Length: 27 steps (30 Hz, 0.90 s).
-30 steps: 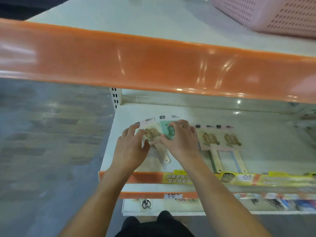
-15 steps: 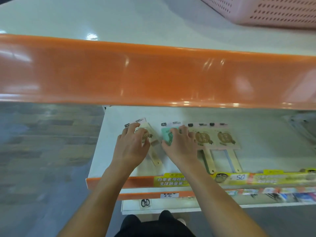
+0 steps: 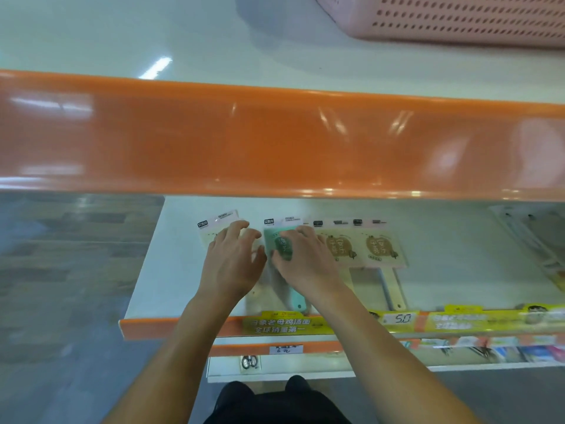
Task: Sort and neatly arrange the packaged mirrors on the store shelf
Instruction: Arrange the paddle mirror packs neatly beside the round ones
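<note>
Head view: white shelf [image 3: 171,270], smooth and flat, with a glossy orange front lip [image 3: 146,327]. Above it, a wide glossy orange rail [image 3: 275,142] edges the upper shelf and hides the back of the lower one. A pink perforated basket [image 3: 458,19], cut off at the top right, sits on the upper shelf.

Four flat paddle-shaped mirrors in clear packs lie in a row on the white shelf, handles toward the person. The cream mirror [image 3: 211,237] is leftmost and tilted; the left hand [image 3: 230,270] rests flat on it, fingers spread and straight, covering most of it. The green mirror [image 3: 282,247] is just beside it; the right hand [image 3: 305,264] lies over it with fingers loosely bent, pressing down, not clearly pinching. Its green handle end [image 3: 298,302] shows below the wrist. Two beige mirrors [image 3: 379,246] lie to the right, side by side, edges touching or overlapping; the nearer one is partly hidden by the right hand.

A yellow label strip [image 3: 458,319] runs along the lip, print blurred. The lower shelf goods are hard to make out.
</note>
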Tool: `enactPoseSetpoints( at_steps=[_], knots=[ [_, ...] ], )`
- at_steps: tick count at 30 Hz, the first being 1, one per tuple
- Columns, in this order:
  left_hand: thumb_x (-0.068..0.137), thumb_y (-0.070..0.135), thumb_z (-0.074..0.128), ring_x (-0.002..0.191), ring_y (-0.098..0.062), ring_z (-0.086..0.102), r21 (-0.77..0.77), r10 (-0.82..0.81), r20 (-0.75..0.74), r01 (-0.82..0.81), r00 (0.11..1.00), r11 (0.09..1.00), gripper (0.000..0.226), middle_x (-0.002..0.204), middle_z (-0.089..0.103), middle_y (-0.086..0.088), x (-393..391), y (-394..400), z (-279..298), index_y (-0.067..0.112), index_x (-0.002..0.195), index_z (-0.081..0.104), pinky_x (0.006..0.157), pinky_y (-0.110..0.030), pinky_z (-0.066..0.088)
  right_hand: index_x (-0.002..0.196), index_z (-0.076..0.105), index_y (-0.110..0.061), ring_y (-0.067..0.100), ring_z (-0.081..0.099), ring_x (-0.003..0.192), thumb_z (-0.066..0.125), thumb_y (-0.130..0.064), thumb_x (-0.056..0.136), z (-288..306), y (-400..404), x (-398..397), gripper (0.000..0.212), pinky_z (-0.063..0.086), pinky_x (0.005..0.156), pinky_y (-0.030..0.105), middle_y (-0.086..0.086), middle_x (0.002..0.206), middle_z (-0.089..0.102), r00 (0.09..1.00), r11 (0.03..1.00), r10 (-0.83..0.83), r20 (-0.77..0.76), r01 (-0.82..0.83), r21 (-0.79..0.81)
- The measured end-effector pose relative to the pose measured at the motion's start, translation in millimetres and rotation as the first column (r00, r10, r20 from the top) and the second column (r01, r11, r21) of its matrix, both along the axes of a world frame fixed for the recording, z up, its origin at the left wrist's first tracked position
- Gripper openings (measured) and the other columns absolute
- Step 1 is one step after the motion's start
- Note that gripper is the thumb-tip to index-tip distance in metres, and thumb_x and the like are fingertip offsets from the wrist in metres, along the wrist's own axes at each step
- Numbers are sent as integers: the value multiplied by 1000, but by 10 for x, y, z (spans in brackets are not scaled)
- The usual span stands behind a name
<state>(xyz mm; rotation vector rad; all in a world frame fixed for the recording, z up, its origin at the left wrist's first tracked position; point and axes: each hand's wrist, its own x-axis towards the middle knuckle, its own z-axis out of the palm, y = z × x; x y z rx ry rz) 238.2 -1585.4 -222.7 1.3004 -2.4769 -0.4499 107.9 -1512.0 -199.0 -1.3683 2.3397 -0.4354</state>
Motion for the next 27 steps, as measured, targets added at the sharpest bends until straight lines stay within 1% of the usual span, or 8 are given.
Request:
enactPoseSetpoints(
  at_steps=[4, 6, 8, 12, 16, 20, 23, 27],
  knots=[
    [90, 32, 57, 115, -32, 53, -6, -22, 19, 22, 1000, 1000, 33, 131, 52, -6, -136, 86, 31, 16, 119, 59, 94, -44, 44, 124, 58, -25, 22, 47, 121, 51, -38, 94, 47, 85, -143, 33, 45, 96, 38, -5, 134, 48, 1000, 997, -9, 30, 11, -74],
    [91, 34, 55, 118, -30, 51, 14, -34, 21, 33, 999, 999, 38, 134, 49, -3, -215, 143, 48, 19, 126, 54, 95, -44, 44, 125, 57, -25, 24, 46, 122, 49, -39, 95, 50, 133, -249, 33, 43, 97, 38, -5, 134, 47, 1000, 997, -15, 5, 15, -81],
    [91, 35, 53, 124, -29, 46, 41, -39, 25, 38, 999, 998, 44, 139, 46, -1, -310, 190, 58, 21, 132, 48, 100, -44, 41, 127, 57, -25, 26, 43, 125, 49, -39, 95, 37, 189, -366, 35, 40, 101, 40, -4, 137, 46, 999, 996, -33, -10, 32, -86],
    [94, 39, 48, 138, -27, 30, 104, -21, 81, 13, 997, 994, 50, 152, 31, 0, -502, 264, 53, 25, 141, 38, 110, -43, 31, 129, 56, -27, 29, 36, 132, 51, -38, 94, -6, 325, -602, 37, 36, 106, 45, -3, 143, 42, 995, 993, -96, -41, 92, -79],
    [94, 43, 45, 142, -25, 22, 128, -22, 113, 8, 993, 992, 51, 156, 25, 0, -625, 342, 18, 24, 141, 38, 112, -44, 28, 135, 49, -31, 33, 21, 142, 49, -43, 94, -44, 479, -839, 43, 26, 114, 49, -3, 152, 30, 984, 988, -152, -97, 150, -28],
    [94, 44, 45, 142, -23, 19, 131, -8, 148, -12, 989, 991, 50, 156, 23, 1, -727, 408, 19, 25, 140, 39, 112, -46, 28, 136, 46, -35, 38, 12, 144, 45, -48, 94, -110, 584, -1038, 45, 19, 117, 51, -4, 158, 19, 979, 986, -163, -126, 167, 26],
    [94, 42, 45, 142, -23, 20, 137, 6, 170, -30, 985, 990, 46, 154, 25, 1, -783, 432, 10, 23, 136, 43, 109, -45, 29, 136, 46, -38, 39, 9, 145, 45, -54, 92, -135, 627, -1119, 47, 14, 118, 52, -5, 158, 18, 980, 983, -164, -115, 172, 63],
    [93, 41, 47, 137, -21, 27, 126, -2, 186, -22, 983, 992, 41, 148, 34, 4, -825, 461, -20, 21, 130, 50, 103, -42, 34, 137, 46, -36, 39, 12, 144, 47, -56, 91, -140, 674, -1186, 50, 19, 116, 52, -2, 155, 25, 985, 987, -125, -116, 135, 88]
  ],
)
